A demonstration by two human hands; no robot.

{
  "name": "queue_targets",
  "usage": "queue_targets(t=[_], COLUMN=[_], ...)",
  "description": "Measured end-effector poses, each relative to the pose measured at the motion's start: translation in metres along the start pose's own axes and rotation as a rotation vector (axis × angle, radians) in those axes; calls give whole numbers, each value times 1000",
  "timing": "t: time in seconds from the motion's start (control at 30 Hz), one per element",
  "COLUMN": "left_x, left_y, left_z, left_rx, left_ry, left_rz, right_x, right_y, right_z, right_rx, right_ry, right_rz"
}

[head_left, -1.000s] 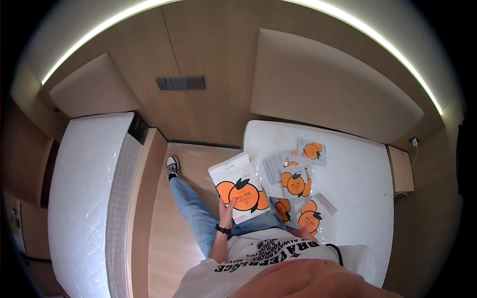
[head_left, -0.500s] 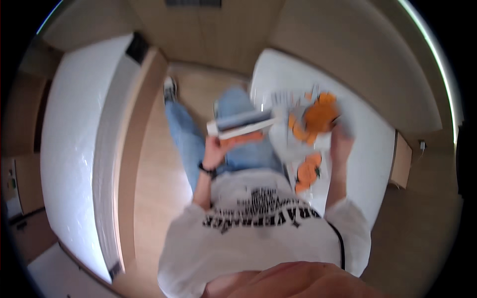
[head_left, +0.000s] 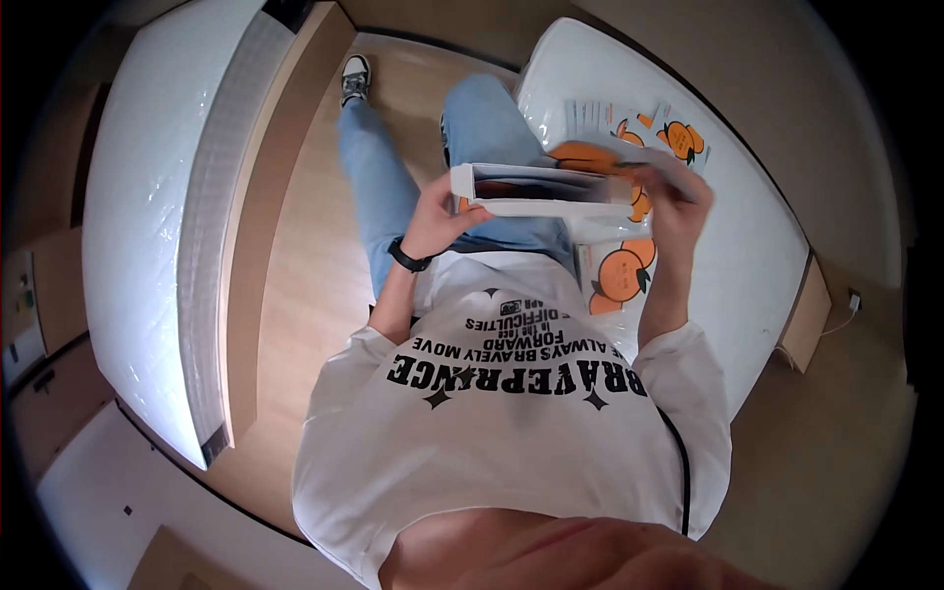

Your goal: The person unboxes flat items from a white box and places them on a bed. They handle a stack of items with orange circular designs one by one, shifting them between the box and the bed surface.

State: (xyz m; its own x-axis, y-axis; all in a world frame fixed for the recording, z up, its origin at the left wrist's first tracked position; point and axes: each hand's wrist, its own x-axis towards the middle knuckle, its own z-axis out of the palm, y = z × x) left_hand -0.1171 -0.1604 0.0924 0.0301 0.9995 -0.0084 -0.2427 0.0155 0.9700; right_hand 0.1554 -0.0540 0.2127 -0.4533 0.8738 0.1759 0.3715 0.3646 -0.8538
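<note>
My left hand (head_left: 440, 218) grips the left end of a white box (head_left: 551, 208), its thumb over the near side. The box lies above my thigh with its opening up, and dark flat edges show inside. Beside the box's right end, my right hand (head_left: 678, 211) pinches a flat grey-and-orange packet (head_left: 587, 154), tilted and partly blurred by motion. The packet hangs over the far right part of the box; whether it touches the box I cannot tell. Another packet with an orange-fruit print (head_left: 621, 275) lies to the right of my thigh.
A plastic-wrapped white mattress (head_left: 733, 236) extends on the right, with a printed sheet or packet (head_left: 680, 140) on it. On the left stands a second wrapped mattress (head_left: 147, 226) beside a wooden board (head_left: 280, 147). A wall socket with a white cable (head_left: 854, 303) is at right.
The packet in my right hand has swung from beside the box to over its right end and lies flatter. My left hand has raised the box, whose opening now shows. The view has shifted.
</note>
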Motion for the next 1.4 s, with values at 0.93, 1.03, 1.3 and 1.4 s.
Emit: queue_targets(t=[0.93,1.03,1.3,1.4], left_x=[6,10,2,11], left_y=[-26,-44,-46,-44], left_z=[20,7,3,7], left_rx=[104,114,29,4], left_ry=[-146,-117,57,-78], left_rz=[-16,-68,-166,-7], right_x=[4,-12,-77,-80], right_y=[-4,66,175,196], right_z=[-15,-38,28,30], right_rx=[195,291,-681,-823], right_ry=[-169,521,244,334], right_rz=[-236,228,625,787])
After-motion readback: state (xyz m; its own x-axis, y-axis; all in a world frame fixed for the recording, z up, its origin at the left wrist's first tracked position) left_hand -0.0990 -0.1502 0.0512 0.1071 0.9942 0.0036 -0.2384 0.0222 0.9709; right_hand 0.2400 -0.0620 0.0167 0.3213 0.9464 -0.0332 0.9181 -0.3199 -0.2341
